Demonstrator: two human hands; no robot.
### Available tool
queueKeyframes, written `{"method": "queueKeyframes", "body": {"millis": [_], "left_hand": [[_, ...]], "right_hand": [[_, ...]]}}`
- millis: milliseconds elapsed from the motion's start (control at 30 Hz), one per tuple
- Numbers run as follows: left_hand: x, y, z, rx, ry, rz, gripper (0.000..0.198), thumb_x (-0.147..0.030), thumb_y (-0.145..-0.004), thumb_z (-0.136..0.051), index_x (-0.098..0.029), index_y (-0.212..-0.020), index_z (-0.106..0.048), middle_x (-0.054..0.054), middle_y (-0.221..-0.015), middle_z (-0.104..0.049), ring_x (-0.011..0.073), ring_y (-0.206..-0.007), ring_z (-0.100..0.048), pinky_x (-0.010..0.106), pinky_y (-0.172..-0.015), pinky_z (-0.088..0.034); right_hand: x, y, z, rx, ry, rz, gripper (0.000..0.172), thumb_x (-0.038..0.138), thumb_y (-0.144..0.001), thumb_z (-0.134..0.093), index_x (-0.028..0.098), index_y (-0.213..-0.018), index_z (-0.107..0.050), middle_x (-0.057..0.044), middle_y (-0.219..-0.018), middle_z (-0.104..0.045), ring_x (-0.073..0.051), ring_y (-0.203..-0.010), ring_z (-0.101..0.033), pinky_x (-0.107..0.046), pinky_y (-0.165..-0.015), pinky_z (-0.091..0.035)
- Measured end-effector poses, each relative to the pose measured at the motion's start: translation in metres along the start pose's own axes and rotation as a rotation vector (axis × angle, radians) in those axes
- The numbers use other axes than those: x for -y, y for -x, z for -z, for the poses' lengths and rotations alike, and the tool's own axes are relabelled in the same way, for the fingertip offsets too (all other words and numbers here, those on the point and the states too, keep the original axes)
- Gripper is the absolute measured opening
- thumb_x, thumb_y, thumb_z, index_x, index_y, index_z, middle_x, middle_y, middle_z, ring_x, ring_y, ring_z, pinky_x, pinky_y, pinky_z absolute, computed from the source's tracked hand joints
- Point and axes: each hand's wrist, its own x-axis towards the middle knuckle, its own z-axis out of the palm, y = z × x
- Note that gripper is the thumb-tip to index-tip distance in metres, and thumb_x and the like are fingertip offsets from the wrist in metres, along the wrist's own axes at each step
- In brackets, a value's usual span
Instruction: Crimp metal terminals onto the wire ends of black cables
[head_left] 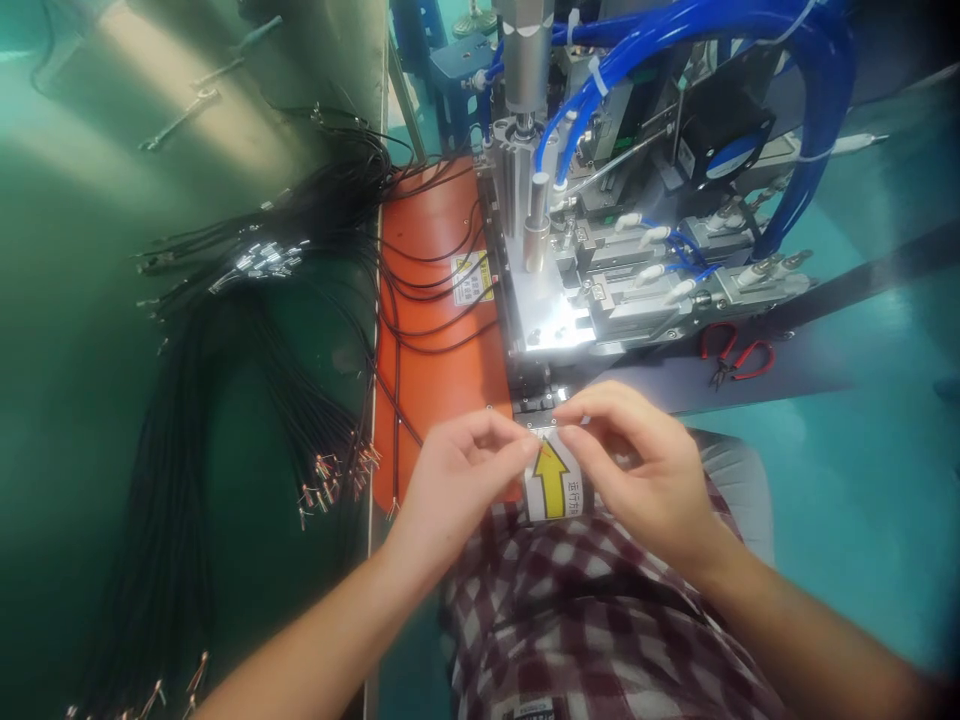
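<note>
My left hand [480, 455] is closed in a pinch at the front of the machine. A black cable [405, 422] runs across the orange plate into it, and a fine reddish wire end seems to show at the fingertips. Facing it, my right hand [645, 455] pinches thumb and forefinger close together; what lies between them is too small to make out. Just below the fingertips is a white label with a yellow arrow [552, 485]. The metal front of the machine [551, 320] stands directly beyond both hands.
Bundles of black cables [300, 210] with bare or metal-tipped ends lie on the green table at left. Several cables cross the orange plate [442, 400] into the machine. Red-handled pliers [735, 360] rest at right. Blue air hoses [810, 110] arch above the machine.
</note>
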Motion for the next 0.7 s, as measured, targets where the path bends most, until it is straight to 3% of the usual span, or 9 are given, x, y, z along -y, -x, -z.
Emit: {"method": "queueKeyframes", "body": {"millis": [267, 533, 600, 700], "left_hand": [[0.0021, 0.0, 0.0007, 0.004, -0.024, -0.033, 0.017, -0.029, -0.078, -0.071, -0.015, -0.072, -0.065, -0.008, -0.045, -0.044, 0.0057, -0.047, -0.047, 0.017, -0.051, -0.041], [0.0053, 0.0001, 0.0026, 0.021, -0.041, -0.014, 0.021, -0.036, -0.081, -0.069, -0.015, -0.083, -0.069, -0.007, -0.05, -0.043, 0.0057, -0.05, -0.043, 0.019, -0.055, -0.044], [0.0053, 0.0006, 0.0026, 0.035, -0.031, -0.022, 0.021, -0.035, -0.081, -0.068, -0.015, -0.083, -0.07, -0.007, -0.051, -0.044, 0.004, -0.047, -0.038, 0.019, -0.055, -0.044], [0.0051, 0.001, 0.0025, 0.044, 0.001, -0.043, 0.019, -0.033, -0.081, -0.069, -0.014, -0.084, -0.071, -0.006, -0.053, -0.047, 0.0024, -0.045, -0.034, 0.018, -0.054, -0.045]], "right_hand": [[0.0029, 0.0005, -0.0035, -0.009, 0.112, 0.184, 0.01, 0.006, -0.084, -0.064, 0.015, -0.088, -0.066, -0.004, -0.08, -0.062, -0.011, -0.061, -0.052, -0.025, -0.052, -0.043], [-0.0055, 0.0042, -0.0014, -0.062, 0.469, 0.516, 0.019, 0.004, -0.081, -0.066, 0.02, -0.091, -0.066, -0.003, -0.077, -0.062, -0.014, -0.062, -0.055, -0.029, -0.057, -0.044], [-0.0052, 0.0054, -0.0025, -0.06, 0.393, 0.471, 0.018, 0.005, -0.082, -0.064, 0.02, -0.09, -0.064, -0.002, -0.077, -0.061, -0.013, -0.061, -0.054, -0.028, -0.056, -0.044], [-0.0037, 0.0071, -0.006, -0.035, 0.106, 0.166, 0.012, 0.008, -0.087, -0.06, 0.02, -0.084, -0.061, -0.001, -0.075, -0.059, -0.013, -0.062, -0.054, -0.026, -0.055, -0.043]]}}
